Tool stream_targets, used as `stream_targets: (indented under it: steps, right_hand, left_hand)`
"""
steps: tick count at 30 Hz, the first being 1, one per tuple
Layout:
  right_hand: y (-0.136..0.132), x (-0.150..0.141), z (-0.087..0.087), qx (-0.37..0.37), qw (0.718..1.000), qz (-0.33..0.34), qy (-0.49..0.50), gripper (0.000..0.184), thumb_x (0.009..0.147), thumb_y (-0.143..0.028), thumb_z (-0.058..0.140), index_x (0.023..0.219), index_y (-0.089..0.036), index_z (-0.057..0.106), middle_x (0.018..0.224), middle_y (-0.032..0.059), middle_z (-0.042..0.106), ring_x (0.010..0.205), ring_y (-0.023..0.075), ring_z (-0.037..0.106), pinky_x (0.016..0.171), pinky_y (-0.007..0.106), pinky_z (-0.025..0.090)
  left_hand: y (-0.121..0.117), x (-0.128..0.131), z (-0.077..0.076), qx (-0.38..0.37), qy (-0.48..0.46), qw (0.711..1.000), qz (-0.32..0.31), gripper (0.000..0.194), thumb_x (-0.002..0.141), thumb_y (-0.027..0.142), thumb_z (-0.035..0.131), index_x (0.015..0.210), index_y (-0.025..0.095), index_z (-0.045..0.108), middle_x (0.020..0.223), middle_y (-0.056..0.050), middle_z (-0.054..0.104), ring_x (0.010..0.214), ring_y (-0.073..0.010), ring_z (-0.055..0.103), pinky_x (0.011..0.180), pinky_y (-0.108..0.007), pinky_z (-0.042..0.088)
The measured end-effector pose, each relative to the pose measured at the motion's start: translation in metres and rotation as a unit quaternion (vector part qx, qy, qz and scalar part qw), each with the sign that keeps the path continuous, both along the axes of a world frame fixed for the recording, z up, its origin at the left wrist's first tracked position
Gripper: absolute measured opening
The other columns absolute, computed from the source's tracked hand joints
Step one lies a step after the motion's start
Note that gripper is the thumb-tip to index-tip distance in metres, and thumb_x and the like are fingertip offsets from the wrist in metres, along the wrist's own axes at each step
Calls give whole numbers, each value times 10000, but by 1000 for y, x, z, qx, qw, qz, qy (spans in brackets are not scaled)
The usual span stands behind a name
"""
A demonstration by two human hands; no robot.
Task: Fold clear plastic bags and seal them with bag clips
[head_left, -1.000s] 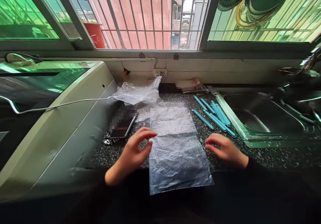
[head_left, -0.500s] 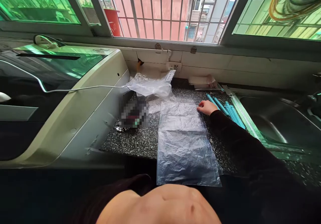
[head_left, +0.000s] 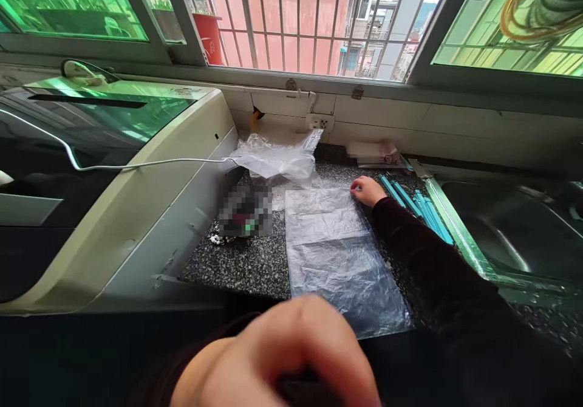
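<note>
A clear, creased plastic bag lies flat on the speckled countertop, its near end hanging past the front edge. My right hand is closed in a pinch at the bag's far right corner. Very close to the camera, my left hand looms over the bag's near end and covers part of it. Its fingers are curled and blurred; the fingertips run out of the bottom of the picture, so what they hold, if anything, is hidden. Just right of my right hand lie several thin turquoise strips.
A crumpled pile of clear plastic lies at the back, with a pixelated dark object in front. A pale machine with a white cable stands left. On the right is a metal sink. Folded clear packets lie by the wall.
My left hand has risen and turned, now showing bent fingers and covering more of the bag. My right hand and the bag's far edge have shifted slightly left.
</note>
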State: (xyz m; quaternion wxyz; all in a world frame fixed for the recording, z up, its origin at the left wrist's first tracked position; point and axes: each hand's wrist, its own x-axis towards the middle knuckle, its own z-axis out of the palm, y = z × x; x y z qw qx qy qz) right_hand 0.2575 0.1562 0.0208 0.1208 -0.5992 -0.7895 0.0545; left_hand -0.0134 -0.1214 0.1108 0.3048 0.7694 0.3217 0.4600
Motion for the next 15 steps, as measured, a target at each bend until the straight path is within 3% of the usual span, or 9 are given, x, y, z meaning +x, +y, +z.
stream_targets:
  steps: [2, 3, 5, 8, 10, 12, 15]
  right_hand:
    - [5, -5, -2, -8, 1000, 20, 11, 257, 725, -169, 592, 971, -165, 665, 1007, 93, 647, 865, 188, 584, 790, 268, 437]
    - [7, -7, -2, -12, 999, 29, 16, 320, 713, -164, 608, 1030, -176, 645, 1012, 81, 650, 840, 174, 589, 780, 258, 442]
    - [11, -11, -2, -24, 999, 41, 25, 383, 677, -157, 643, 1059, -191, 634, 964, 59, 669, 783, 156, 595, 750, 243, 447]
    - [16, -16, -1, -41, 998, 43, 38, 204, 630, -136, 662, 827, -183, 685, 777, 34, 677, 706, 152, 592, 679, 233, 444]
    - [17, -18, 0, -47, 996, 42, 55, 74, 616, -115, 648, 655, -177, 658, 664, 20, 651, 646, 142, 576, 628, 227, 433]
    - [16, -18, 5, -47, 994, 46, 83, 82, 617, -103, 625, 579, -175, 615, 604, 6, 623, 605, 128, 553, 601, 222, 423]
    - [10, -11, 20, -36, 987, 58, 145, 65, 650, -142, 587, 592, -171, 583, 590, -4, 599, 587, 117, 528, 590, 225, 425]
  left_hand:
    - [18, 8, -7, -1, 24, 1000, 5, 270, 809, 373, 500, 1040, 323, 632, 967, -47, 642, 892, -223, 594, 744, -381, 532]
    - [28, 10, -16, -10, 66, 998, 6, 282, 826, 303, 489, 1079, 283, 614, 1025, -63, 622, 938, -213, 582, 801, -375, 517]
    - [49, 14, -44, -15, 144, 987, 70, 259, 814, 235, 505, 1041, 199, 623, 1052, -104, 600, 980, -222, 563, 862, -391, 487]
    - [70, 11, -92, -18, 234, 963, 134, 223, 781, 197, 522, 966, 153, 640, 1030, -134, 598, 978, -254, 548, 871, -438, 465]
    - [76, 4, -113, -25, 240, 960, 139, 191, 766, 191, 537, 923, 167, 644, 986, -115, 610, 942, -239, 559, 853, -414, 472]
    - [79, -5, -121, -25, 201, 966, 162, 190, 762, 210, 540, 924, 173, 634, 987, -107, 611, 948, -230, 561, 854, -393, 468]
    - [88, -19, -115, -87, 118, 961, 233, 243, 760, 283, 535, 953, 155, 608, 840, -73, 612, 801, -203, 582, 751, -354, 476]
